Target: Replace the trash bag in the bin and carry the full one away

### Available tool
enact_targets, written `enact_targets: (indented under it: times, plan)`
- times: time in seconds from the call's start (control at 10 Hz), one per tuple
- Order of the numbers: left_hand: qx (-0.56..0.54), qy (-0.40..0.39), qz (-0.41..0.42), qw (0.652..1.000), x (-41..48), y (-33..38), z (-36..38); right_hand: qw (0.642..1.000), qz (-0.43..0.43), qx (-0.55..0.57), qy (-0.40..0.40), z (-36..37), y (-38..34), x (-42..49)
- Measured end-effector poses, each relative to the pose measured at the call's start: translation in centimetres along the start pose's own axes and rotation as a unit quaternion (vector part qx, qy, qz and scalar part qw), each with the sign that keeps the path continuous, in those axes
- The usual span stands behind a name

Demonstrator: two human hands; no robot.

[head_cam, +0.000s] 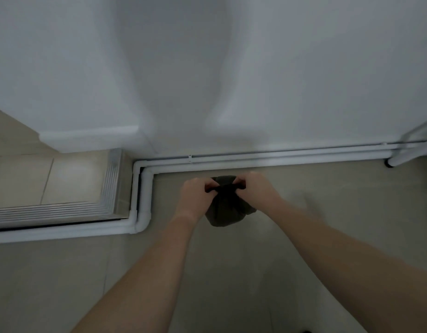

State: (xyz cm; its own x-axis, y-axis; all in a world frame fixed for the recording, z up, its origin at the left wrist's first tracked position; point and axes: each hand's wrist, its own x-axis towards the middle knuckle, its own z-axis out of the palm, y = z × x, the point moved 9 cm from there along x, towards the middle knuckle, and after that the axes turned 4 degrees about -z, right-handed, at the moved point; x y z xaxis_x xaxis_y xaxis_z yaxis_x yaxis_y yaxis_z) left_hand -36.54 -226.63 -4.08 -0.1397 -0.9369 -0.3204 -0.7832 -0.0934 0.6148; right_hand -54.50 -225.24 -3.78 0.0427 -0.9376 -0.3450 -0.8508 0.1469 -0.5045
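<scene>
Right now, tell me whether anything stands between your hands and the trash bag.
Nothing visible does. The left hand and right hand each pinch the gathered top of the dark trash bag, one per side. The white pipes run along the wall beyond it, not between.

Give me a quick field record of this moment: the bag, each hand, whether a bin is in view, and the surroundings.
trash bag: dark, small, top gathered; whether it touches the floor cannot be told
left hand: grips the left side of the gathered top
right hand: grips the right side of the same top
bin: not in view
surroundings: white pipes along the foot of the white wall; metal door track at left
</scene>
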Motion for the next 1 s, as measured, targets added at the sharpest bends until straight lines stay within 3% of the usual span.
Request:
enact_targets:
  times: [0.4,0.7,1.0]
  plan:
    - [-0.009,0.023,0.027,0.999,5.1,-3.0,7.4,0.999,-0.001,-0.005,0.051,4.8,6.0,3.9]
    - [0.046,-0.017,0.022,0.999,5.7,-4.5,10.7,1.0,-0.016,-0.016,0.012,7.0,8.2,4.7]
    - [0.043,-0.013,0.036,0.998,4.3,-3.3,8.7,1.0,-0.025,-0.01,0.011,4.1,7.3,3.7]
